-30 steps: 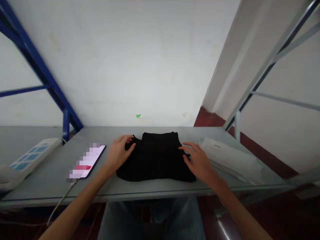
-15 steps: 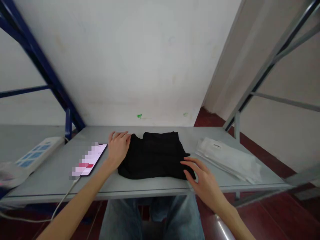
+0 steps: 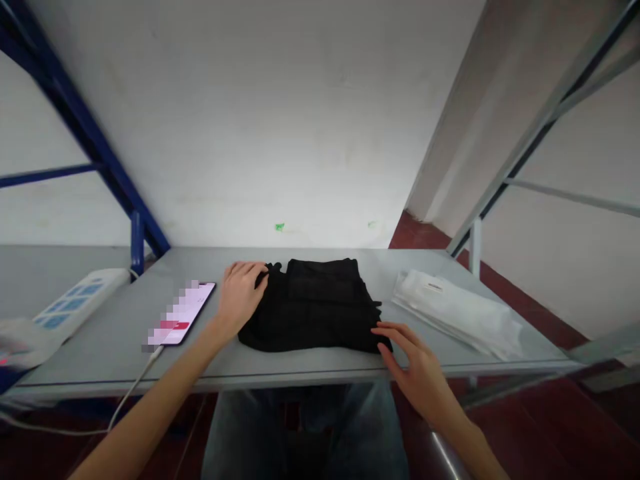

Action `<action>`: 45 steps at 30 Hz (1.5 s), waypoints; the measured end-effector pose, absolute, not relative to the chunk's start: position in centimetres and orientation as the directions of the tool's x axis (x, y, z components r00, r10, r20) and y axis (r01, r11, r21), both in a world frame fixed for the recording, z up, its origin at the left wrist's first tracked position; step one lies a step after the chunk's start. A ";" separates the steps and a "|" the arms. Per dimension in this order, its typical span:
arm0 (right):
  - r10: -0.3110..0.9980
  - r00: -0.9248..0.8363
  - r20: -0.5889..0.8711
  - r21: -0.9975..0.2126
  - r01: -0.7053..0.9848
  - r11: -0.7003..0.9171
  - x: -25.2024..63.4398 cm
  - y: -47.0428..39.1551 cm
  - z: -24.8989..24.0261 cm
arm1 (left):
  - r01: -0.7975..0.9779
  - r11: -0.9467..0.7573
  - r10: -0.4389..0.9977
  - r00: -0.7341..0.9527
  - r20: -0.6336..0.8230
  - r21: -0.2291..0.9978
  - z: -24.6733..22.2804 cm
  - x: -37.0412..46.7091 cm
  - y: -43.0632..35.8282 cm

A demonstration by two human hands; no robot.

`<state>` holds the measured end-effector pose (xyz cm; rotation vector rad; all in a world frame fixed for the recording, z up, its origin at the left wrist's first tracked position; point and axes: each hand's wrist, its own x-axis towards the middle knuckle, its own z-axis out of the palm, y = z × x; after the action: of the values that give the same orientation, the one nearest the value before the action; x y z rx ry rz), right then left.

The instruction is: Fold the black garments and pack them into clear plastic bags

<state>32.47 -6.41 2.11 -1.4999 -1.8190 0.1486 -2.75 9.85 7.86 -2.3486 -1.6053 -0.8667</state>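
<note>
A folded black garment [image 3: 320, 317] lies on the grey tabletop [image 3: 310, 368] in front of me; its exact kind does not show. At its upper left, my left hand [image 3: 241, 293] has the fingers curled over the edge, and a bit of cloth bunches between thumb and fingertips. My right hand [image 3: 415, 357] is at the lower right corner. Its fingertips and thumb rest on the cloth there, held apart from each other.
To the right lies a stack of clear plastic bags [image 3: 455, 310]. A phone [image 3: 187, 317] with a lit screen and a white charging cable [image 3: 133, 387] is on the left, beside a white power strip [image 3: 77, 303]. A white wall [image 3: 300, 133] stands behind the table.
My left hand has pinched the garment's upper left edge, which is now bunched. The fingers of my right hand have slid slightly right towards the corner.
</note>
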 end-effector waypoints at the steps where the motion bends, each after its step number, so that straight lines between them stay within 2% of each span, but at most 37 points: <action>1: 0.881 -0.030 0.473 -0.522 0.795 0.307 32.6 -6.5 2.0 | 0.861 -0.463 0.796 0.300 0.525 0.210 7.7 -2.8 9.6; 4: 0.883 -0.089 0.462 -0.486 0.807 0.335 33.3 -6.6 1.9 | 0.769 -0.580 0.791 0.453 0.411 0.269 6.7 -3.4 8.8; 8: 0.894 -0.146 0.424 -0.445 0.826 0.347 34.6 -6.6 1.8 | 0.682 -0.697 0.715 0.640 0.281 0.221 5.5 -5.3 7.9; 16: 0.890 -0.161 0.426 -0.440 0.823 0.359 35.4 -6.4 2.6 | 0.576 -0.789 0.614 0.757 0.225 0.213 6.9 -8.9 4.7; 26: 0.875 -0.121 0.469 -0.429 0.835 0.345 35.8 -4.7 4.6 | 0.588 -0.673 0.723 0.650 0.233 0.449 8.6 -9.0 5.6; 31: 0.892 -0.059 0.447 -0.487 0.820 0.299 36.4 0.3 5.8 | 0.711 -0.483 0.871 0.447 0.201 0.512 10.0 -9.1 9.0; 34: 0.904 0.020 0.427 -0.512 0.829 0.224 36.3 5.0 5.9 | 0.713 -0.399 0.907 0.399 0.135 0.576 10.3 -8.5 12.0; 36: 0.918 0.054 0.394 -0.477 0.865 0.153 35.8 7.4 5.8 | 0.776 -0.363 0.928 0.354 0.120 0.516 10.3 -7.9 13.3; 38: 0.907 0.101 0.409 -0.393 0.916 0.076 34.9 8.4 5.7 | 0.875 -0.308 0.951 0.286 0.115 0.374 10.3 -7.4 13.5; 40: 0.866 0.111 0.487 -0.296 0.954 0.044 33.2 8.1 5.8 | 0.953 -0.203 0.978 0.187 0.093 0.224 10.2 -6.9 12.8; 42: 0.826 0.057 0.561 -0.233 0.968 0.092 30.9 6.8 5.9 | 0.985 -0.111 0.992 0.102 0.070 0.132 10.0 -6.7 11.6; 45: 0.809 -0.080 0.582 -0.246 0.931 0.269 26.3 4.8 5.8 | 0.988 -0.081 0.995 0.073 0.069 0.129 9.9 -6.7 10.2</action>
<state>26.30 4.75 5.82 -1.5678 -1.9142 -0.2481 -6.67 10.19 9.88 -2.3349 -2.1611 -0.2216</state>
